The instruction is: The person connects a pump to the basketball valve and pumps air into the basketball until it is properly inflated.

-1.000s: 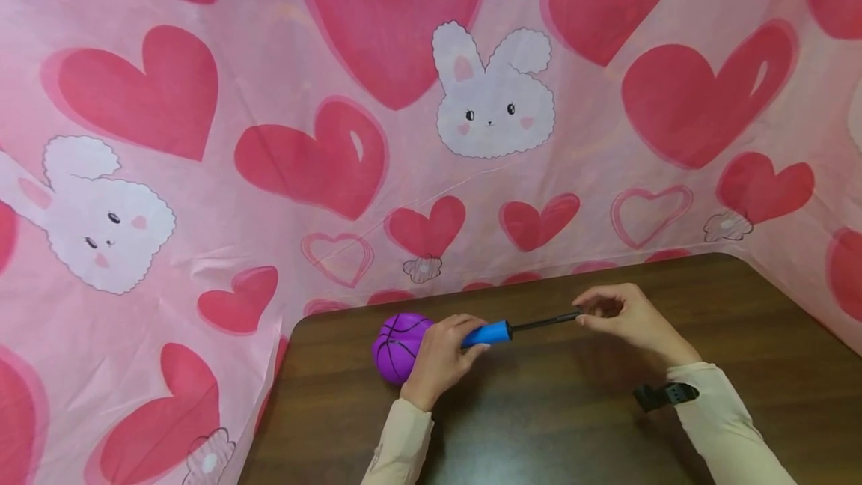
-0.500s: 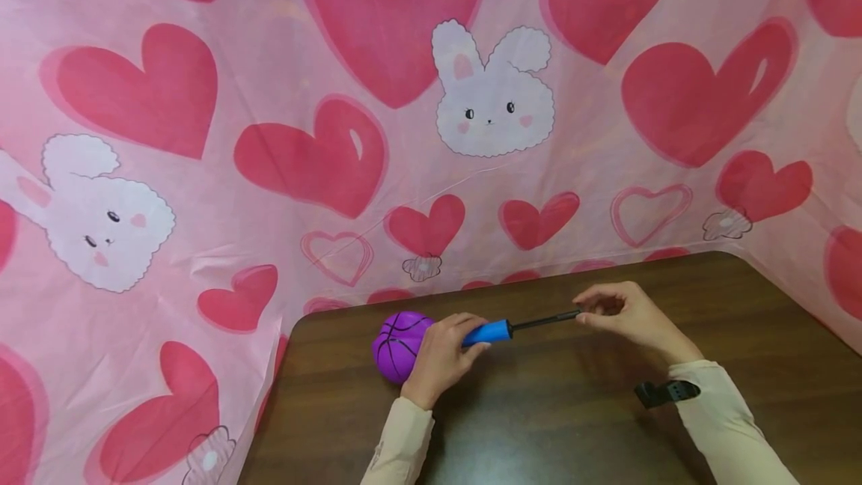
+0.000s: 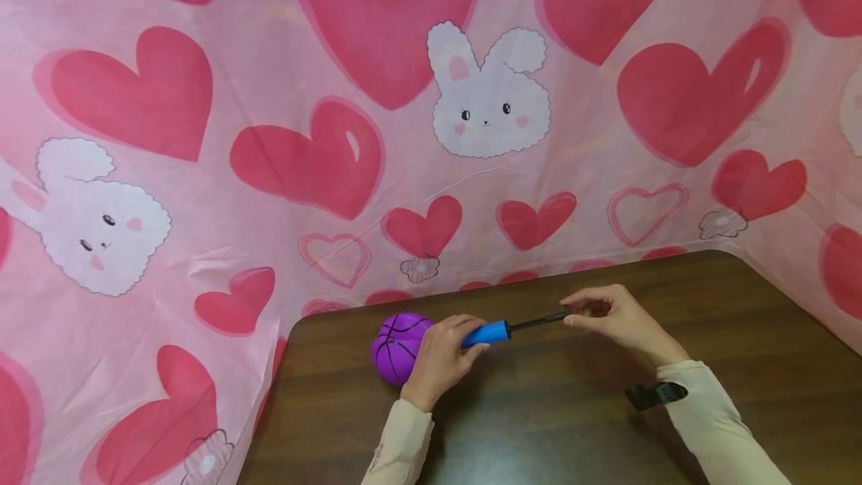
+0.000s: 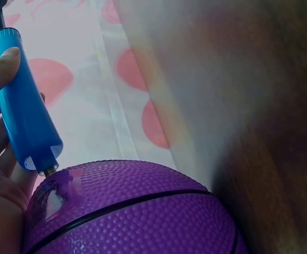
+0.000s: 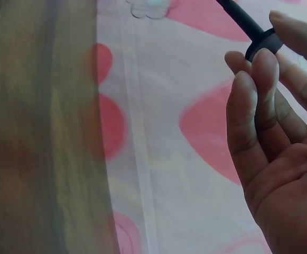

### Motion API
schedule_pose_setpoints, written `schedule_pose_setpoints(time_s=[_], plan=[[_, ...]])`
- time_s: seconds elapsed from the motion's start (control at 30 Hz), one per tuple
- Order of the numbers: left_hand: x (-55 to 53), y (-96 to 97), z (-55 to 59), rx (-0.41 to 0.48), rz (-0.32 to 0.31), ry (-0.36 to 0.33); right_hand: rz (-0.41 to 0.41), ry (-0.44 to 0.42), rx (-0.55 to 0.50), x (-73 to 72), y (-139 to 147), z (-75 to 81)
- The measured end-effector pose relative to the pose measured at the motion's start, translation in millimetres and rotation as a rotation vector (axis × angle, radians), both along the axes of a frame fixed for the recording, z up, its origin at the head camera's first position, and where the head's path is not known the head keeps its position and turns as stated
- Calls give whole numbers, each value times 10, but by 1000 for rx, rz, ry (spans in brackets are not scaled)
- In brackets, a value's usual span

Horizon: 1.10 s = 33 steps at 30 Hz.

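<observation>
- Left hand [image 3: 441, 355] grips blue pump [image 3: 488, 333] against purple ball [image 3: 397, 350], near table's [image 3: 539, 410] far-left corner.
- Right hand [image 3: 622, 322] pinches extended plunger [image 3: 539, 320].
- Likely inflating; next calls for pushing straight.

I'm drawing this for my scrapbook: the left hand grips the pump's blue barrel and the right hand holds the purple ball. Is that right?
Not quite: the right hand isn't holding the purple ball. It pinches the pump's black handle, as the right wrist view shows. The left hand does grip the blue barrel.
</observation>
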<state>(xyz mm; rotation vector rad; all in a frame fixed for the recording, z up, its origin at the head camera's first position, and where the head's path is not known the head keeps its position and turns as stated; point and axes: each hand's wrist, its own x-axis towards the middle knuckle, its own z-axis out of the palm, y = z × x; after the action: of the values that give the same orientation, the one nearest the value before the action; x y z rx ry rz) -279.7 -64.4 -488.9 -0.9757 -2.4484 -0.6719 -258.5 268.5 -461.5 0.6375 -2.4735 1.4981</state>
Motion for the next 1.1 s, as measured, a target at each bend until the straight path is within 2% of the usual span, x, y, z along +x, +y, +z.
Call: schedule_pose_setpoints(time_s=[0.1,0.3,0.53,0.93,1.1], plan=[[2,-1,3,3,1,8,-18,2,24,-8,-109,-49],[-1,16,0,4,2,59,-7,5,-11,-21,-340,-169],[28,69,-17,-26,1,57,4,4,-40,1,-551,-286],[34,70,-15,-30,-6,22,-8,-17,-31,19,-615,-297],[29,71,-15,-30,-7,11,-7,-55,-26,10,-602,-289]])
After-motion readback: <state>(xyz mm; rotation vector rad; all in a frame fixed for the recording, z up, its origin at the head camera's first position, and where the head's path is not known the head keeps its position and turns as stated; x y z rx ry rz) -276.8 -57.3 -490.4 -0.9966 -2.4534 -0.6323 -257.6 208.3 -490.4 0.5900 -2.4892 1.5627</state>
